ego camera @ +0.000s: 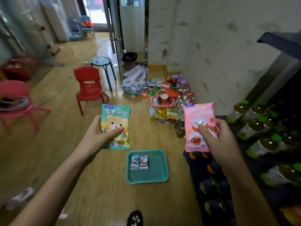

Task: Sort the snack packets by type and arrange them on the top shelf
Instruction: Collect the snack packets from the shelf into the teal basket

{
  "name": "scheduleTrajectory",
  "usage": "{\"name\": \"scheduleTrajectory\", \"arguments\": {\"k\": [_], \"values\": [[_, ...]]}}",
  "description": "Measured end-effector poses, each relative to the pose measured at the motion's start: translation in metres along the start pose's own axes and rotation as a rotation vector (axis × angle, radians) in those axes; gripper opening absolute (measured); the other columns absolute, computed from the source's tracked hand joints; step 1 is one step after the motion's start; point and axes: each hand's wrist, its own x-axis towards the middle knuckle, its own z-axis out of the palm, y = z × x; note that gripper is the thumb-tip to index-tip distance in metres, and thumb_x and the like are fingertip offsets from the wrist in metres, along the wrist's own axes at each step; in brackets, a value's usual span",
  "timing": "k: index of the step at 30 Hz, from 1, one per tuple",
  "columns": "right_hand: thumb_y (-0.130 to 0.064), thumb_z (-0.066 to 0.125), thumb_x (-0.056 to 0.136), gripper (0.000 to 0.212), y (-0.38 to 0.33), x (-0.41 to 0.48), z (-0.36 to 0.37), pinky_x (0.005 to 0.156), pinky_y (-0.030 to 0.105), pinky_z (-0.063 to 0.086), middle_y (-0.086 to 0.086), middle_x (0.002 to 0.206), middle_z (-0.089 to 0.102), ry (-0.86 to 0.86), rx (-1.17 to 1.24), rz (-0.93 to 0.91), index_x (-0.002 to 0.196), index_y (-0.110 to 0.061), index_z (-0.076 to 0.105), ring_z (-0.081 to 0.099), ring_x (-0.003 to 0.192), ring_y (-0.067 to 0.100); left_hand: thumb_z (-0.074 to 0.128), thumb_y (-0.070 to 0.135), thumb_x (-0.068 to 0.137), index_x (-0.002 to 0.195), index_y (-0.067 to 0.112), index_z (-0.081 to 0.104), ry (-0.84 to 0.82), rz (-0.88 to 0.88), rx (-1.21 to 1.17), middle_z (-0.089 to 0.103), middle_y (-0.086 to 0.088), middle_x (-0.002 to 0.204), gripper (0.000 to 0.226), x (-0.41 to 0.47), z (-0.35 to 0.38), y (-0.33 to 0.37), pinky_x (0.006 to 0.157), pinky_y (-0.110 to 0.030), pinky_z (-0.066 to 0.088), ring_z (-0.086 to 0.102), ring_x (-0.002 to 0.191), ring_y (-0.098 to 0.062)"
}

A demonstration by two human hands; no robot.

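Pinching the green packet (116,118) at nine o'clock and the pink packet (197,114) at three, the left hand (96,135) and right hand (219,138) may drop one if slick film slides.

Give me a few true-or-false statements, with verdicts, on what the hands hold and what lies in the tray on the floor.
1. The left hand holds a green packet. True.
2. The right hand holds nothing. False: it grips a pink packet.
3. The teal tray on the floor holds two small packets. True.
4. The small packets lie against the tray's right edge. False: they lie side by side near its left side.
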Motion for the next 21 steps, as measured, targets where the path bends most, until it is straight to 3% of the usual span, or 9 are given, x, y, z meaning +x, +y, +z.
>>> {"name": "scheduleTrajectory", "arguments": {"k": [2,6,9,12,14,17,21], "values": [[-0.018,0.061,0.087,0.016,0.010,0.032,0.043,0.055,0.016,0.053,-0.005,0.091,0.065,-0.076,0.067,0.020,0.098,-0.019,0.050,0.066,0.067,-0.002,0.070,0.009,0.078,0.109,0.009,0.048,0.018,-0.026,-0.005,0.070,-0.008,0.095,0.038,0.039,-0.016,-0.013,0.055,-0.026,0.058,0.071,0.065,-0.012],[-0.019,0.062,0.087,0.013,0.046,0.085,0.115,0.074,0.033,0.057,-0.004,0.097,0.068,-0.178,0.094,0.097,0.093,-0.026,0.052,0.068,0.085,0.012,0.060,0.013,0.088,0.104,0.015,0.048,0.024,-0.165,-0.063,0.070,-0.005,0.093,0.020,0.108,-0.028,-0.050,0.052,-0.021,0.055,0.071,0.064,-0.009],[-0.020,0.061,0.088,0.010,0.091,0.120,0.160,0.077,0.040,0.055,-0.003,0.094,0.068,-0.229,0.077,0.207,0.089,-0.026,0.053,0.068,0.085,0.015,0.052,0.010,0.091,0.099,0.019,0.049,0.031,-0.296,-0.078,0.069,-0.006,0.091,0.012,0.153,-0.025,-0.092,0.049,-0.021,0.053,0.070,0.062,-0.012],[-0.017,0.056,0.091,0.010,0.147,0.143,0.197,0.068,0.031,0.055,0.001,0.092,0.065,-0.274,0.056,0.339,0.087,-0.024,0.050,0.066,0.074,0.007,0.050,0.006,0.091,0.103,0.012,0.050,0.046,-0.373,-0.055,0.067,-0.009,0.093,0.014,0.186,-0.016,-0.146,0.046,-0.019,0.051,0.066,0.061,-0.013],[-0.018,0.052,0.094,0.005,0.201,0.159,0.226,0.062,0.027,0.054,0.005,0.094,0.066,-0.288,0.045,0.427,0.091,-0.022,0.049,0.066,0.076,0.014,0.052,0.006,0.091,0.110,0.007,0.050,0.047,-0.415,-0.045,0.066,-0.011,0.095,0.020,0.214,-0.008,-0.198,0.049,-0.019,0.053,0.065,0.064,-0.015],[-0.017,0.050,0.095,0.006,0.297,0.177,0.265,0.074,0.040,0.056,0.014,0.106,0.066,-0.285,0.028,0.524,0.100,-0.014,0.048,0.067,0.089,0.028,0.058,0.007,0.089,0.109,0.003,0.055,0.019,-0.459,-0.051,0.069,-0.009,0.092,0.020,0.250,0.003,-0.284,0.053,-0.019,0.054,0.070,0.063,-0.010],[-0.019,0.047,0.096,0.003,0.434,0.192,0.314,0.080,0.048,0.054,0.013,0.105,0.065,-0.321,0.017,0.576,0.098,-0.020,0.047,0.067,0.089,0.030,0.063,0.011,0.086,0.094,0.002,0.059,0.039,-0.496,-0.017,0.070,-0.005,0.080,0.013,0.296,0.022,-0.417,0.050,-0.017,0.053,0.067,0.054,-0.005]]}}
